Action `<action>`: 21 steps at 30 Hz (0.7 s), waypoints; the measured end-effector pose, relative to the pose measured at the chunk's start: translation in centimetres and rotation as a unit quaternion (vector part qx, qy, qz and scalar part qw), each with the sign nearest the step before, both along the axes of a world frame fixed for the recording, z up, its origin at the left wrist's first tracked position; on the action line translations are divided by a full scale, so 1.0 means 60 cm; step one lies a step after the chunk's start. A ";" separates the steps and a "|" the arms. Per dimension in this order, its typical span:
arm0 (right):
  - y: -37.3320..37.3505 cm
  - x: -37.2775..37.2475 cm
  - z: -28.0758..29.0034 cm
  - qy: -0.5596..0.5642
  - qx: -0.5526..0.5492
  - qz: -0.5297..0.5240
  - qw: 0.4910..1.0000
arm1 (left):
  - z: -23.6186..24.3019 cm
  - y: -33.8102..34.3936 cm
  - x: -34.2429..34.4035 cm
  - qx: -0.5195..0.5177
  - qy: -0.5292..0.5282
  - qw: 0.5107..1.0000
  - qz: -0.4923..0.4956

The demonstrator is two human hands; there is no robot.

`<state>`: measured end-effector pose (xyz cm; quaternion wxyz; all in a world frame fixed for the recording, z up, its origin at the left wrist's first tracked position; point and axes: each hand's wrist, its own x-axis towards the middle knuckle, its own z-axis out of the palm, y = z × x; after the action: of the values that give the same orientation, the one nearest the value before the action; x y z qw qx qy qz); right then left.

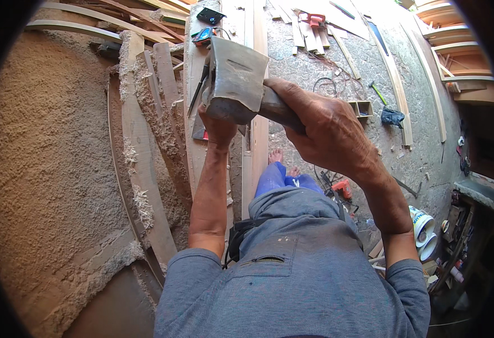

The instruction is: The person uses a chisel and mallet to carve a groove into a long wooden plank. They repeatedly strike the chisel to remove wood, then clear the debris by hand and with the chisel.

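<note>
My right hand (326, 127) is closed round the dark handle of a hatchet (238, 73), raised in front of me. Its broad, worn grey metal head points left, with a thick rounded lower end. My left hand (220, 128) is up close behind and below that head, which hides its fingers; whether it touches the metal or holds something cannot be made out. A thin black pointed stick (199, 90) shows just left of the head. Below both hands runs a long pale wooden beam (252, 163), beside a wide plank.
Sawdust (61, 141) and rough boards (145, 197) cover the left. An orange-and-blue tape measure (204, 36) lies ahead. On the concrete floor are a red power tool (314, 20), a green-handled hammer (377, 92), a black bag (392, 117), an orange tool (343, 188) and a white bucket (424, 234).
</note>
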<state>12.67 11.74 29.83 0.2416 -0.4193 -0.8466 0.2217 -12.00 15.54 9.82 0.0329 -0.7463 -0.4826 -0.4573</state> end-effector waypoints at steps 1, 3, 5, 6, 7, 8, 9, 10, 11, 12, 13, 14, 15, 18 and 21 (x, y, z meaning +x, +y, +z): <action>0.003 -0.008 0.008 0.006 0.033 0.005 0.999 | -0.016 -0.006 0.000 -0.012 -0.025 0.999 0.017; 0.009 -0.021 0.006 -0.060 0.029 0.003 0.998 | -0.021 -0.011 0.013 -0.032 -0.077 0.996 0.042; 0.021 -0.035 0.001 -0.146 -0.017 0.019 0.989 | -0.013 -0.014 0.017 -0.007 -0.095 0.995 0.030; 0.031 -0.042 -0.002 -0.199 -0.062 0.035 0.977 | -0.023 -0.015 0.008 -0.039 -0.096 0.994 0.025; 0.036 -0.046 -0.005 -0.251 -0.106 0.050 0.961 | -0.034 -0.025 0.002 -0.074 -0.098 0.992 0.023; 0.024 -0.041 -0.011 -0.224 -0.093 0.048 0.969 | -0.019 -0.045 0.005 -0.050 -0.033 0.997 0.057; 0.021 -0.034 -0.018 -0.197 -0.082 0.042 0.976 | -0.025 -0.037 0.009 -0.051 -0.068 0.995 0.053; 0.020 -0.027 -0.025 -0.169 -0.071 0.035 0.982 | -0.029 -0.026 0.014 -0.048 -0.105 0.992 0.050; 0.018 -0.025 -0.030 -0.138 -0.063 0.030 0.988 | -0.034 -0.026 0.015 -0.050 -0.138 0.988 0.048; 0.015 -0.027 -0.029 -0.129 -0.073 0.020 0.989 | -0.035 -0.003 0.010 -0.069 -0.151 0.985 0.044; 0.013 -0.030 -0.032 -0.111 -0.084 0.014 0.990 | -0.034 0.011 0.003 -0.058 -0.173 0.983 0.010; 0.012 -0.028 -0.037 -0.095 -0.094 0.004 0.991 | -0.018 0.028 0.006 -0.049 -0.195 0.979 -0.030; 0.014 -0.029 -0.041 -0.076 -0.102 -0.001 0.992 | 0.001 0.043 0.004 -0.039 -0.214 0.974 -0.065; -0.002 -0.011 -0.058 -0.024 -0.092 -0.016 0.995 | 0.017 0.034 0.013 -0.063 -0.265 0.961 -0.045; -0.011 0.002 -0.061 -0.012 -0.107 -0.034 0.994 | 0.036 0.008 0.024 -0.112 -0.386 0.916 -0.009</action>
<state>12.77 11.06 26.15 0.1926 -0.4741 -0.8059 0.2977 -10.55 16.00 11.99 -0.2436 -0.5151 -0.4993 -0.6527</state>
